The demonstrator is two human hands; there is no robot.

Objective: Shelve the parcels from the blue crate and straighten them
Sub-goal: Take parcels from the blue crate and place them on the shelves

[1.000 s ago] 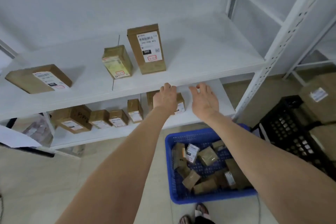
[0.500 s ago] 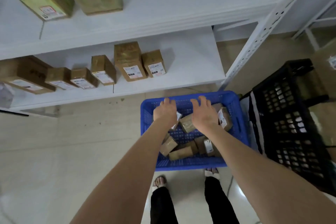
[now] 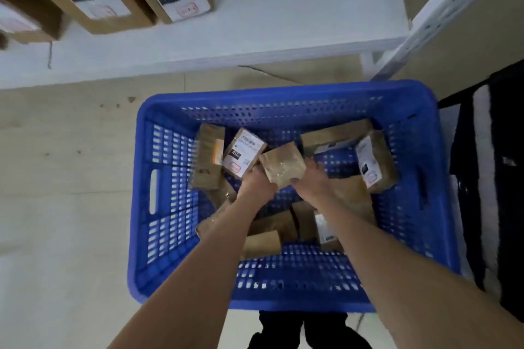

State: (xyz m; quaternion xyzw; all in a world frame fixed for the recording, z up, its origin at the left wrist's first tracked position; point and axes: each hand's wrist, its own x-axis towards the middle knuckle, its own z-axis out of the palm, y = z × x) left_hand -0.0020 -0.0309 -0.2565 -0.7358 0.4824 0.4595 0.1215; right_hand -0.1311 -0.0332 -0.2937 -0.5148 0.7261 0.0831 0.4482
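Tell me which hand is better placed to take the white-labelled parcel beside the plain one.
Left, probably. The left hand lies right beside the labelled parcel; the right hand is across the plain parcel from it.

Pale beige floor tiles (image 3: pixel 71 207), flecked with small dark marks, fill the left of the view. A black perforated crate (image 3: pixel 507 178) stands at the right edge, and dark trouser legs (image 3: pixel 280 327) show at the bottom.
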